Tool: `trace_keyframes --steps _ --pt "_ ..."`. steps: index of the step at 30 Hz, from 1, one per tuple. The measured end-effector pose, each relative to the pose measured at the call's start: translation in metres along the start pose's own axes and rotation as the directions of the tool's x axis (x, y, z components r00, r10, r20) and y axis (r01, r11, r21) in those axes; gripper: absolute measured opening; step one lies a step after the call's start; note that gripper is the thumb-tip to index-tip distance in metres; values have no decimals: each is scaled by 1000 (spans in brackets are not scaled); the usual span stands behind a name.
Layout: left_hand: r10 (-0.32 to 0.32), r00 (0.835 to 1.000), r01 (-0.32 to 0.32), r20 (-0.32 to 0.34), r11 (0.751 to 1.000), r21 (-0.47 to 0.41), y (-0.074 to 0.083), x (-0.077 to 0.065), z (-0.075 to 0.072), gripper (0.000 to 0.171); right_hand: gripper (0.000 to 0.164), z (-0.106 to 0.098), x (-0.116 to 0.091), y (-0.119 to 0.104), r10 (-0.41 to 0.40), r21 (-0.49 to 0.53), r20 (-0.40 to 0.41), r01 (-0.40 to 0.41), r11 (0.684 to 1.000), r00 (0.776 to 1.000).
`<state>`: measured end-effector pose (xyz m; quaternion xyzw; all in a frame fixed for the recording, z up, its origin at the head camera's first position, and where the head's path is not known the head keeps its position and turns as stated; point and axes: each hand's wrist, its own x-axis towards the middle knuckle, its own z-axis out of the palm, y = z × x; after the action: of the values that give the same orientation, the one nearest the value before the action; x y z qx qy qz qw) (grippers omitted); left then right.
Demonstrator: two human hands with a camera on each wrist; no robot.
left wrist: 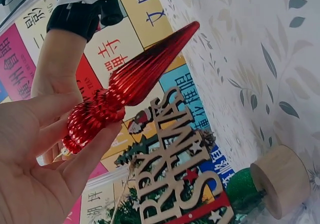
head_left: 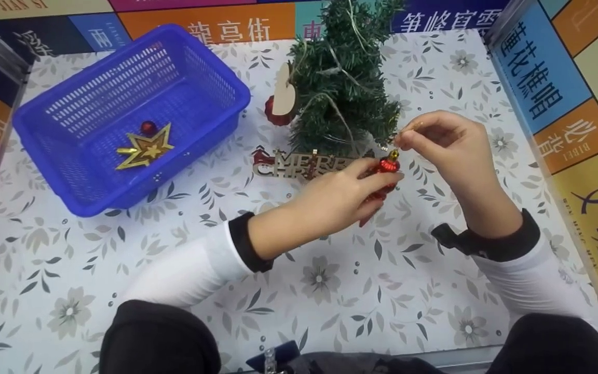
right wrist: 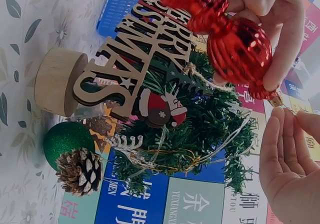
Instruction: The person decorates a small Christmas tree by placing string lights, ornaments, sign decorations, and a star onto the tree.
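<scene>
My left hand [head_left: 320, 202] holds a shiny red Christmas ornament [left wrist: 150, 69], ribbed, with a bulb at one end and a long tapering point at the other. At its gold cap [right wrist: 275, 100], the thumb and fingertips of my right hand [head_left: 454, 150] pinch what looks like a thin gold loop, mostly hidden by the fingers. Just beyond both hands stands a small artificial Christmas tree [head_left: 343, 78] on a round wooden base [right wrist: 57, 81]. A wooden Merry Christmas sign [left wrist: 167, 179] hangs low on its front.
A blue plastic basket [head_left: 216, 122] at the left contains a gold star [head_left: 149, 148] and a small red ball [head_left: 148, 128]. A green glitter ball [right wrist: 67, 144] and a pinecone [right wrist: 80, 171] are by the tree's base. Printed panels [head_left: 579, 135] border the flowered tabletop [head_left: 278, 311].
</scene>
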<state>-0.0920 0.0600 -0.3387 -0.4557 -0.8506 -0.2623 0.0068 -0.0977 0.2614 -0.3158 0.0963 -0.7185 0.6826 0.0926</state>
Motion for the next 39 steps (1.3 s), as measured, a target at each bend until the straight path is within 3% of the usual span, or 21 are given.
trace_keyframes --steps 6,11,19,22,25,28,32,35,39 --pt "-6 1000 5 26 999 39 8 8 3 44 7 -5 3 -4 -13 -72 -44 10 997 999" --pt "7 999 -10 48 998 63 11 13 3 48 5 -10 9 -6 -35 -62 -65 31 998 997" --pt "-61 982 52 181 997 54 13 24 -7 56 15 -23 27 -2 -132 -71 -53 128 989 990" --pt "-39 985 32 166 998 50 10 30 -16 50 14 -29 35 0 -144 -92 -36 140 986 989" --pt "-22 995 19 101 999 25 7 36 -32 41 9 -32 43 3 -113 -98 -17 111 989 993" --pt "-93 996 93 4 996 3 3 43 -53 33 5 -32 50 6 -62 -79 -2 62 995 998" --pt "-279 955 282 -105 960 8 -4 53 -77 27 4 -29 53 7 -27 -129 21 29 991 999" --pt "-358 924 367 -132 929 48 -10 57 -84 25 4 -24 56 7 -10 -207 41 18 978 999" --pt "-402 905 418 -141 900 119 -14 58 -81 25 4 -14 61 6 21 -269 63 -4 963 998"
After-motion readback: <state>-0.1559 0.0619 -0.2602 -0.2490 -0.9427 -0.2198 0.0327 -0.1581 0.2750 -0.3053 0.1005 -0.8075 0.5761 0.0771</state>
